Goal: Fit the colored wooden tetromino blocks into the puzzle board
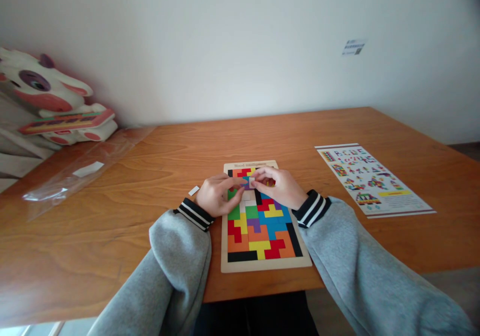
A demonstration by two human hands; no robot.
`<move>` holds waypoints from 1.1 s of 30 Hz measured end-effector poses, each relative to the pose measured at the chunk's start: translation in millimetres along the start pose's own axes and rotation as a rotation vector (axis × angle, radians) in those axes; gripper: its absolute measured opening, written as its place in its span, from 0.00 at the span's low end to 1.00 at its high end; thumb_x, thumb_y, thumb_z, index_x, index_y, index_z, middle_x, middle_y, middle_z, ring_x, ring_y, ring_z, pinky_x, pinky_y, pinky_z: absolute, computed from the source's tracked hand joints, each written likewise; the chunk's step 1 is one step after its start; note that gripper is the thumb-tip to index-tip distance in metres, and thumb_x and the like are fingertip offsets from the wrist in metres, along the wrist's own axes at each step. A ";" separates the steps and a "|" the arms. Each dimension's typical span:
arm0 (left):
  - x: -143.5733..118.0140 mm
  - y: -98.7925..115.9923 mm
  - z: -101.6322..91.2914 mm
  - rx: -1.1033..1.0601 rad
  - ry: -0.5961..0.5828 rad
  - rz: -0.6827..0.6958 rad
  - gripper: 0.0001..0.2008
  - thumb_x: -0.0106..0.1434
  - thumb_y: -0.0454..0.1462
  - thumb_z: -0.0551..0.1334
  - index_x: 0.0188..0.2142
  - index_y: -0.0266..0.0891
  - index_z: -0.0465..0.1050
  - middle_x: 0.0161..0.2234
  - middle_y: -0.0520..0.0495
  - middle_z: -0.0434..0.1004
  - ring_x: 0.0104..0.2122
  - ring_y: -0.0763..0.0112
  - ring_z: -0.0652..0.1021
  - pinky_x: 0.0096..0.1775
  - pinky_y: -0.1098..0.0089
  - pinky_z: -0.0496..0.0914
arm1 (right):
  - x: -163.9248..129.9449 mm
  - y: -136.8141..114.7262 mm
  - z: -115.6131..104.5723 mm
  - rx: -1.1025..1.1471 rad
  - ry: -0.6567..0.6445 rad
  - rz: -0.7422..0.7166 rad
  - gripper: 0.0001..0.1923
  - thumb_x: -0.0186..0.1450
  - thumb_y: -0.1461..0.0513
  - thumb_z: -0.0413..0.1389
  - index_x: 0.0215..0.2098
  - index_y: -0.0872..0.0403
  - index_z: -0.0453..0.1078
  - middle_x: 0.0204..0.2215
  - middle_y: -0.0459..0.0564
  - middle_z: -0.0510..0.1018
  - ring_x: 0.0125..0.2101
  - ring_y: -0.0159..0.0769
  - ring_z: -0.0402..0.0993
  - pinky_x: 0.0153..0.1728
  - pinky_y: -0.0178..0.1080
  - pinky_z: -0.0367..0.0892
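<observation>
My right hand reaches over the upper part of a wooden block puzzle board. Its thumb and fingertips pinch a small white puzzle piece. My left hand is over the board's upper left side. Its thumb and index finger are curved, with a gap between them, and their tips are close to the white piece; whether they touch it I cannot tell. Coloured blocks fill much of the board, and a pale patch shows below the fingers. Both hands hide part of the upper rows.
Beside my left wrist lies a loose white piece. A clear plastic bag stretches over the left of the table. Behind it stands a cow-shaped toy keyboard. A printed pattern sheet lies on the right.
</observation>
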State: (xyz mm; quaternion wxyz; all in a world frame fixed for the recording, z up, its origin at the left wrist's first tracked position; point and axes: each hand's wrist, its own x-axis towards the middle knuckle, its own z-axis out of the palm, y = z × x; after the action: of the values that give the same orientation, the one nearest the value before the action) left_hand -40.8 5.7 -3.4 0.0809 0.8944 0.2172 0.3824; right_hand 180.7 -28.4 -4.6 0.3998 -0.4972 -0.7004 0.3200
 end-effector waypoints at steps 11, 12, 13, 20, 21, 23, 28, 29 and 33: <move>-0.5 2.9 1.2 -0.056 -0.103 0.020 0.09 0.65 0.34 0.60 0.42 0.39 0.77 0.24 0.51 0.77 0.21 0.74 0.74 0.27 0.73 0.71 | -0.5 0.3 2.5 -0.003 -0.050 -0.007 0.07 0.63 0.60 0.61 0.39 0.52 0.72 0.34 0.49 0.84 0.34 0.36 0.81 0.36 0.38 0.74; -0.5 2.5 1.1 -0.050 -0.099 0.020 0.08 0.65 0.34 0.60 0.42 0.39 0.77 0.25 0.51 0.78 0.22 0.74 0.74 0.28 0.73 0.71 | -0.7 0.2 2.8 -0.012 -0.048 -0.019 0.08 0.63 0.60 0.61 0.41 0.52 0.72 0.34 0.48 0.84 0.33 0.36 0.81 0.36 0.39 0.74; -0.4 1.9 1.2 -0.038 -0.087 0.019 0.08 0.65 0.34 0.60 0.42 0.39 0.77 0.25 0.51 0.78 0.23 0.74 0.75 0.28 0.73 0.71 | -0.8 -0.1 3.1 -0.021 -0.049 -0.035 0.09 0.64 0.60 0.60 0.43 0.52 0.73 0.34 0.48 0.84 0.32 0.36 0.80 0.36 0.39 0.74; 2.1 -3.3 3.1 0.049 0.017 0.012 0.07 0.66 0.36 0.61 0.41 0.39 0.76 0.28 0.49 0.79 0.27 0.72 0.77 0.33 0.72 0.74 | -2.1 -2.4 4.4 0.020 -0.037 -0.050 0.08 0.65 0.56 0.60 0.39 0.51 0.73 0.35 0.49 0.84 0.36 0.38 0.81 0.40 0.41 0.75; 2.4 -3.6 3.3 0.051 0.016 0.019 0.06 0.66 0.36 0.62 0.41 0.39 0.76 0.28 0.49 0.79 0.27 0.72 0.77 0.33 0.72 0.74 | -2.4 -2.1 4.9 0.027 -0.036 -0.041 0.09 0.65 0.56 0.60 0.39 0.51 0.72 0.35 0.49 0.84 0.36 0.38 0.82 0.40 0.41 0.75; 2.6 -4.2 4.0 0.058 0.017 0.026 0.06 0.66 0.37 0.62 0.41 0.39 0.76 0.28 0.50 0.79 0.28 0.72 0.77 0.33 0.72 0.73 | -2.9 -1.3 6.4 0.041 -0.043 -0.032 0.10 0.64 0.54 0.61 0.37 0.52 0.72 0.34 0.49 0.83 0.36 0.38 0.81 0.40 0.41 0.75; 0.5 -6.8 6.0 0.096 0.045 -0.005 0.06 0.66 0.37 0.62 0.41 0.38 0.76 0.29 0.49 0.79 0.27 0.72 0.77 0.32 0.71 0.73 | -2.6 -1.6 10.0 -0.067 -0.075 -0.059 0.09 0.65 0.55 0.61 0.33 0.52 0.75 0.29 0.46 0.80 0.27 0.32 0.74 0.31 0.37 0.70; 0.2 -7.5 6.2 0.108 0.046 -0.018 0.06 0.66 0.36 0.62 0.41 0.38 0.76 0.29 0.48 0.79 0.27 0.71 0.77 0.32 0.71 0.72 | -2.3 -1.9 10.3 -0.111 -0.067 -0.069 0.09 0.65 0.55 0.62 0.33 0.52 0.75 0.28 0.46 0.80 0.26 0.32 0.72 0.29 0.36 0.68; -0.6 -9.4 6.0 0.141 0.046 -0.065 0.06 0.66 0.36 0.61 0.40 0.38 0.76 0.29 0.49 0.79 0.27 0.70 0.76 0.33 0.70 0.71 | -1.6 -1.1 11.0 -0.221 -0.048 -0.074 0.07 0.65 0.56 0.62 0.34 0.52 0.76 0.27 0.44 0.80 0.23 0.30 0.66 0.26 0.35 0.62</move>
State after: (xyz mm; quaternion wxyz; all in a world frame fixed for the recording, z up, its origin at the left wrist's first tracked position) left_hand -39.9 14.0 -10.8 0.0251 0.8814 0.2743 0.3839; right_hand 170.9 -30.7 -9.3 0.3373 -0.5043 -0.7586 0.2375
